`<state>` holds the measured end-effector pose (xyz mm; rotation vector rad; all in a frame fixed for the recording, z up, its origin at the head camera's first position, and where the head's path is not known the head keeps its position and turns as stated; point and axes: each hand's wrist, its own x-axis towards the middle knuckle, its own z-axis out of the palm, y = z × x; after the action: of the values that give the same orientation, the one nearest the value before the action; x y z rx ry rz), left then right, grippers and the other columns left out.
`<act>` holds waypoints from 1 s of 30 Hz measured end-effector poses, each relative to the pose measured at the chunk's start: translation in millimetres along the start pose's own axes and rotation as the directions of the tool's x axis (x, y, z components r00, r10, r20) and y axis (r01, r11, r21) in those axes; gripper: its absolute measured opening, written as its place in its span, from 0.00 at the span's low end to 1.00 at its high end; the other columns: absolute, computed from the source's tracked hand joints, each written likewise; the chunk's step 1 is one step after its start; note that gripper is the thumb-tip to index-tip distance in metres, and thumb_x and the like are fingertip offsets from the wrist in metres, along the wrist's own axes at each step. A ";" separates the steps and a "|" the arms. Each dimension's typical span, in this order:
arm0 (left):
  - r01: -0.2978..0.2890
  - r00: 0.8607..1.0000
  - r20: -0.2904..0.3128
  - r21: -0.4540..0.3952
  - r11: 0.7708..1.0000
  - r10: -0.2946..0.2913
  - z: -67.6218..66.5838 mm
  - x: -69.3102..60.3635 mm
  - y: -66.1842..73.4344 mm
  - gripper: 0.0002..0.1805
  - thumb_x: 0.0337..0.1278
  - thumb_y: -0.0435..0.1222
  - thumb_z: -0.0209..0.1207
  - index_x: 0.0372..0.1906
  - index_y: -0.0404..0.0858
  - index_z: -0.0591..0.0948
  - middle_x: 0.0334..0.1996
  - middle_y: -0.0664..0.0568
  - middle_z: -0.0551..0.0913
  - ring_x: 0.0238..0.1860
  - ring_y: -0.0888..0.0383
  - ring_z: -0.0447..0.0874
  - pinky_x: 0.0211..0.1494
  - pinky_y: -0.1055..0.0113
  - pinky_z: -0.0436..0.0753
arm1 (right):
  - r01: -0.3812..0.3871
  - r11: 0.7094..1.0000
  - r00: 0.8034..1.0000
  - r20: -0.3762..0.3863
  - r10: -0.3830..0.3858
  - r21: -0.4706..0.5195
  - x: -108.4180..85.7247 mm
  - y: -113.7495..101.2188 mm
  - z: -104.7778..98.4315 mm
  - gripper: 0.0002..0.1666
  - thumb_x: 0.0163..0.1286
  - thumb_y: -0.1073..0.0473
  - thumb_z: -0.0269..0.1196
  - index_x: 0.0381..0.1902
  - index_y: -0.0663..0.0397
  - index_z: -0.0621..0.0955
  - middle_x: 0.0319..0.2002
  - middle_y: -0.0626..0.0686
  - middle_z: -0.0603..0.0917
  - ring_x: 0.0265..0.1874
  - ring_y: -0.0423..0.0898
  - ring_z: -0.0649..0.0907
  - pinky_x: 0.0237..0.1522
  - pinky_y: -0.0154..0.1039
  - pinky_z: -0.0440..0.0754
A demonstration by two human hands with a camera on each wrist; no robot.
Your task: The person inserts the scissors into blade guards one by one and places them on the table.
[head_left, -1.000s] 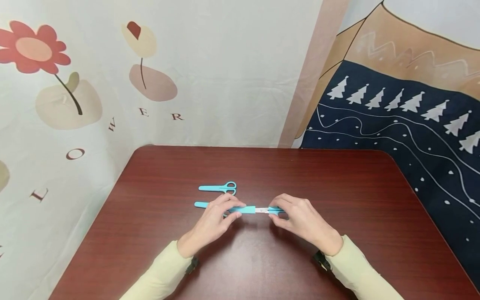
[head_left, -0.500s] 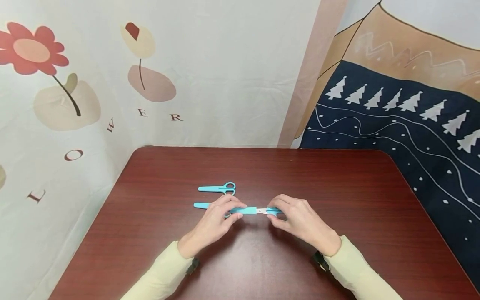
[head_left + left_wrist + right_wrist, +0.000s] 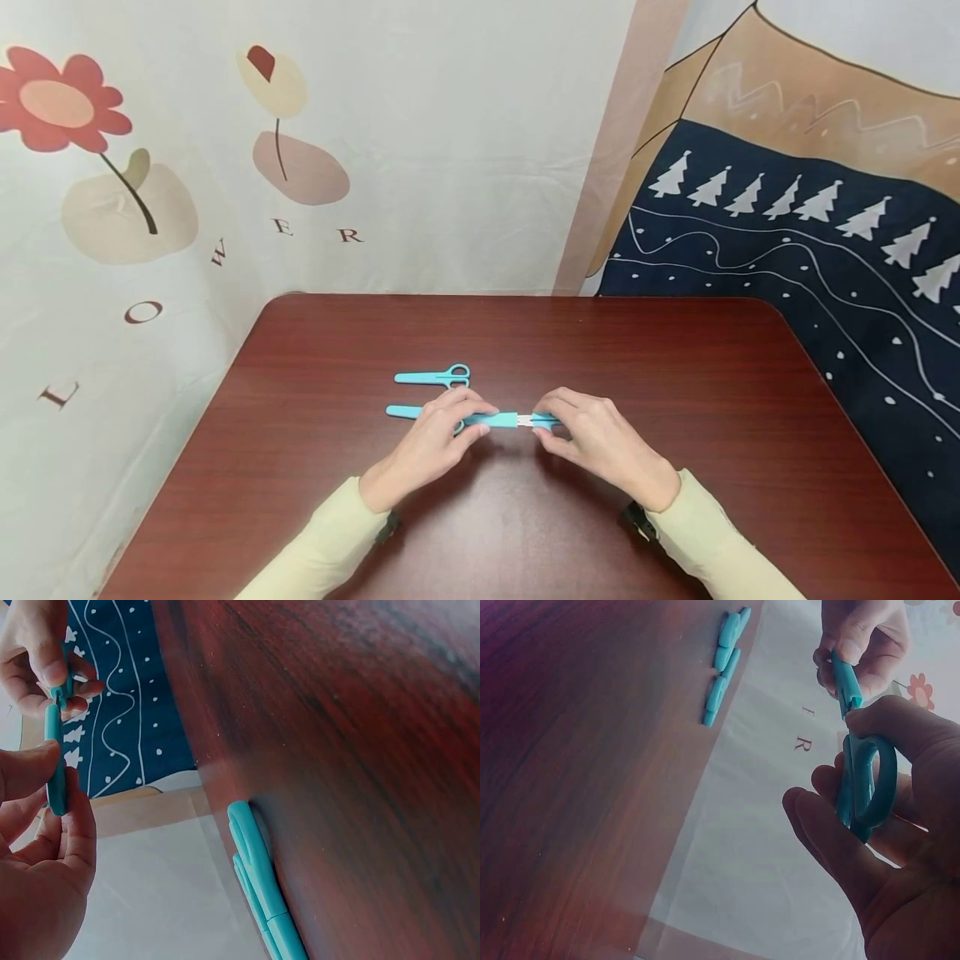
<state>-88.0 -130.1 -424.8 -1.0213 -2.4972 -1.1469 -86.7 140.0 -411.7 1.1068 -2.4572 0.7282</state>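
My left hand [image 3: 429, 432] pinches a turquoise blade cover [image 3: 501, 420] between thumb and fingers. Opposite it, my right hand [image 3: 606, 433] grips the turquoise handles of a pair of scissors [image 3: 543, 420]. The blades run into the cover, and a short strip of bare metal shows between cover and handles. Held level, both parts are in line above the table. In the right wrist view, the handle loops [image 3: 883, 784] sit between my right thumb and fingers. The left wrist view shows the cover [image 3: 54, 769] in my left fingers.
Two more pairs of covered turquoise scissors lie on the brown table [image 3: 645, 350]: one pair [image 3: 423, 378] farther back, the other [image 3: 402, 411] partly hidden behind my left hand. A printed cloth [image 3: 450, 167] hangs behind the table.
The cover and the scissors handles have come closer together. The strip of bare blade between them has become shorter. My left hand has shifted slightly right; the right hand slightly left.
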 end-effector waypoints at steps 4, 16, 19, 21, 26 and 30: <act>0.014 1.000 -0.001 -0.001 1.000 -0.014 0.6 0.8 0.6 0.13 0.58 0.29 0.72 0.48 0.40 0.89 0.38 0.58 0.81 0.36 0.59 0.75 0.37 0.69 0.76 | -0.001 1.000 1.000 -0.009 0.001 -0.018 -0.4 -0.5 -0.3 0.14 0.58 0.63 0.78 0.40 0.54 0.85 0.37 0.45 0.85 0.28 0.35 0.82 0.32 0.29 0.84; -0.039 0.999 0.000 -0.028 0.999 0.039 4.5 4.1 -0.1 0.13 0.54 0.31 0.76 0.45 0.40 0.90 0.39 0.58 0.82 0.36 0.63 0.76 0.35 0.66 0.80 | 0.003 1.000 1.000 0.010 -0.003 0.006 -3.1 -1.8 2.5 0.15 0.58 0.62 0.78 0.41 0.54 0.85 0.37 0.45 0.84 0.28 0.36 0.83 0.34 0.27 0.84; -0.022 1.000 0.016 -0.027 0.999 0.022 4.6 4.1 1.2 0.13 0.54 0.34 0.76 0.45 0.42 0.90 0.39 0.59 0.82 0.35 0.63 0.76 0.36 0.67 0.79 | 0.001 1.000 1.000 0.021 -0.002 0.014 -3.1 -3.4 2.6 0.14 0.59 0.62 0.77 0.42 0.53 0.85 0.38 0.45 0.84 0.29 0.34 0.82 0.34 0.27 0.83; -0.024 1.000 0.018 -0.012 1.000 0.024 5.1 4.1 1.7 0.13 0.53 0.34 0.77 0.45 0.42 0.90 0.38 0.60 0.81 0.35 0.63 0.75 0.36 0.69 0.78 | 0.003 1.000 1.000 0.025 -0.004 0.015 -3.0 -4.3 2.9 0.14 0.60 0.62 0.76 0.42 0.53 0.85 0.38 0.45 0.84 0.30 0.34 0.82 0.35 0.27 0.83; -0.054 0.999 -0.004 0.026 0.998 0.054 6.7 5.0 2.3 0.13 0.51 0.32 0.77 0.43 0.42 0.91 0.32 0.61 0.77 0.35 0.63 0.72 0.37 0.71 0.74 | 0.004 1.000 1.000 0.020 -0.004 0.020 -2.9 -4.6 5.8 0.14 0.59 0.62 0.77 0.42 0.54 0.85 0.37 0.46 0.84 0.28 0.34 0.81 0.33 0.26 0.83; -0.081 0.997 -0.014 0.022 0.996 0.081 8.0 4.9 1.3 0.13 0.51 0.31 0.77 0.43 0.40 0.91 0.31 0.61 0.74 0.35 0.63 0.71 0.38 0.71 0.74 | 0.004 1.000 1.000 0.018 -0.004 0.025 -2.9 -4.5 8.5 0.14 0.59 0.62 0.78 0.41 0.56 0.85 0.36 0.46 0.84 0.27 0.35 0.80 0.30 0.25 0.81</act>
<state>-90.0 -121.2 -427.3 -1.0936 -2.4275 -1.0983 -82.3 134.2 -418.6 1.1324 -2.4669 0.7531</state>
